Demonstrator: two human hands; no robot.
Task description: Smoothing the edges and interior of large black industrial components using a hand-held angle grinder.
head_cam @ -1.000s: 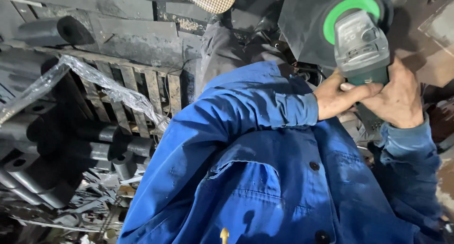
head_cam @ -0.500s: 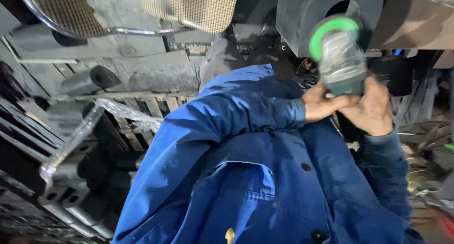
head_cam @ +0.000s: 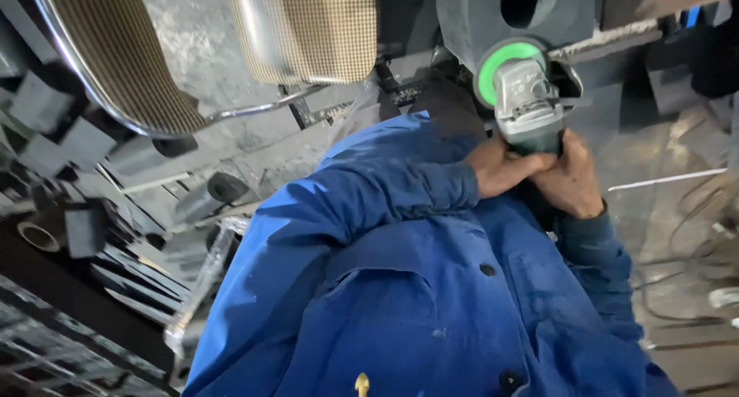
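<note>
Up at the far right of the scene, a grey-bodied angle grinder with a bright green ring around its head (head_cam: 522,97) is held in front of the person's chest, its head pointing away toward a thick grey metal part with a round hole through it (head_cam: 523,12); whether the disc touches that part cannot be told. Both hands meet on the tool's dark lower body. The left hand (head_cam: 504,168) comes in from the left out of a blue work-jacket sleeve (head_cam: 369,205) and is wrapped round the grinder's body, fingers closed on it. The right hand (head_cam: 570,178) comes up from below on the right, also clamped on the body, its fingers pressed against those of the left hand. Near the camera, the blue buttoned jacket front (head_cam: 462,320) fills the lower middle of the view. At the far left hang two curved woven mesh panels with shiny metal rims (head_cam: 308,28). Below them on the left lie dark grey metal tubes and blocks (head_cam: 208,197) on a slatted rack, with a strip of crumpled clear plastic (head_cam: 202,281) draped near the sleeve. On the right, a dusty concrete floor (head_cam: 662,166) carries thin dark cables (head_cam: 685,235) and a pale rod (head_cam: 666,180).
</note>
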